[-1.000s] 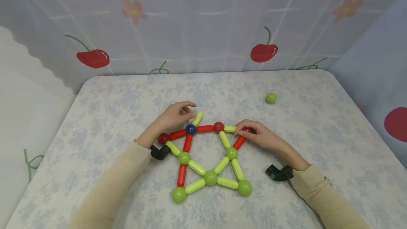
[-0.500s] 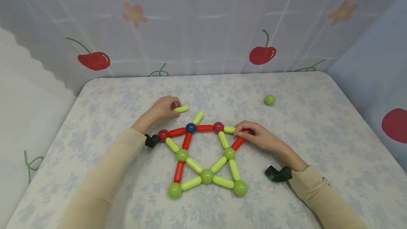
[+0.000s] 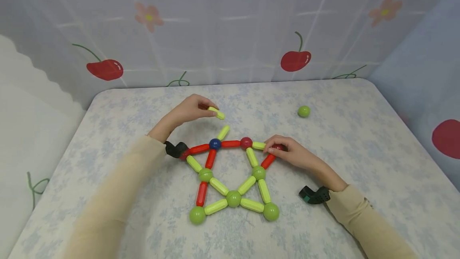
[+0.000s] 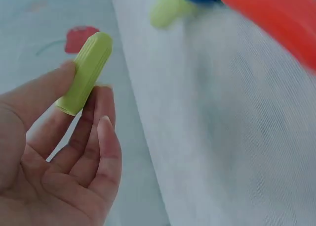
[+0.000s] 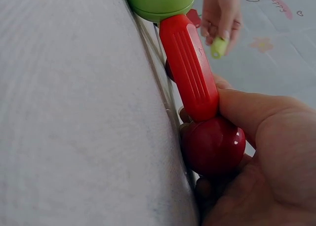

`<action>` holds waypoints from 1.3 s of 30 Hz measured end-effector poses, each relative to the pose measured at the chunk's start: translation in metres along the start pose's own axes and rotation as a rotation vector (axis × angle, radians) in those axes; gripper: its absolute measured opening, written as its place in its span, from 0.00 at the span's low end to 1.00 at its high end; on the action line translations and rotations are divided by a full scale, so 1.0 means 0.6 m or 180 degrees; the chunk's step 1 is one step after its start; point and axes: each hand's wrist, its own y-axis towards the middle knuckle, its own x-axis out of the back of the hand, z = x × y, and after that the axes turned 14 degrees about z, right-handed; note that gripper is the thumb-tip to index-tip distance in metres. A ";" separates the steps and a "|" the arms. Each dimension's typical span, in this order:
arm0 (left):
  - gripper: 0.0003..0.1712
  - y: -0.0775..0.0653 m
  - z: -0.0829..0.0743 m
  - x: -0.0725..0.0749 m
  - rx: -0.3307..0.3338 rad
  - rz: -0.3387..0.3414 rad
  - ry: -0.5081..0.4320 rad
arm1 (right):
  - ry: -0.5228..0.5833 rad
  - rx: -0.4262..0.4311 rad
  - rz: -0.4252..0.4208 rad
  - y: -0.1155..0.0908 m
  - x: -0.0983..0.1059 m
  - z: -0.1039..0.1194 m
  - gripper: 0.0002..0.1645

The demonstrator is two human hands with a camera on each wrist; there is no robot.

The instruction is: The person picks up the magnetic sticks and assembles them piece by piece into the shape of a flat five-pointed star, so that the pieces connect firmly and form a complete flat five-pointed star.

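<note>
A person's left hand (image 3: 189,109) pinches a yellow-green magnetic rod (image 4: 88,72) between thumb and fingers, held above the table behind the figure. Below it, another yellow-green rod (image 3: 223,132) sticks out backward from the blue ball (image 3: 215,144). That ball belongs to a flat figure of red and yellow-green rods joined by red, green and blue balls. At the figure's right end, the right hand (image 3: 292,153) grips a dark red ball (image 5: 213,146); its thumb lies against the adjoining red rod (image 5: 190,67). Part of the leftmost red ball (image 3: 184,154) is hidden behind the left wrist camera.
A single green ball (image 3: 304,111) lies apart at the back right of the table (image 3: 143,103). Behind the table's far edge hangs a curtain (image 3: 215,27) printed with cherries and flowers. Black wrist cameras sit at both cuffs, the left one close over the figure's left end.
The left hand, first beside the blue ball's rod with no rod visible in it, came to hold a yellow-green rod, then moved back and right with it. The right hand stays in place.
</note>
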 end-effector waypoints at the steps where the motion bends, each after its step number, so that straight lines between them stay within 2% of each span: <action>1: 0.16 0.007 -0.008 -0.005 -0.0027 0.0027 -0.0213 | 0.0011 -0.0016 -0.0005 0.000 -0.001 0.001 0.06; 4: 0.17 0.031 -0.020 -0.022 -0.0097 0.0076 -0.0779 | 0.0047 -0.0031 -0.0006 0.001 -0.003 0.001 0.06; 6: 0.16 0.044 -0.019 -0.033 -0.0112 0.0092 -0.1006 | 0.0067 -0.0042 0.0000 0.002 -0.005 0.000 0.06; 12: 0.16 0.062 0.005 -0.058 0.0017 0.0290 -0.1219 | 0.0076 -0.0041 0.0001 0.004 -0.007 -0.005 0.07; 18: 0.19 0.068 0.022 -0.074 0.0064 0.0683 -0.1033 | 0.0044 -0.0014 -0.0010 0.003 -0.007 -0.003 0.07; 22: 0.17 0.069 0.022 -0.080 0.0013 0.0782 -0.0875 | 0.0039 -0.0095 -0.0030 0.001 -0.007 -0.003 0.07; 30: 0.15 0.071 0.017 -0.086 -0.0025 0.0843 -0.0775 | 0.0019 -0.0093 -0.0020 0.000 -0.005 -0.003 0.06; 35: 0.15 0.070 0.012 -0.091 0.0050 0.0780 -0.0619 | 0.0022 -0.0052 -0.0009 0.000 -0.003 -0.003 0.07; 39: 0.14 0.067 0.007 -0.096 0.0161 0.0738 -0.0604 | 0.0019 -0.0048 -0.0002 -0.001 -0.003 -0.001 0.07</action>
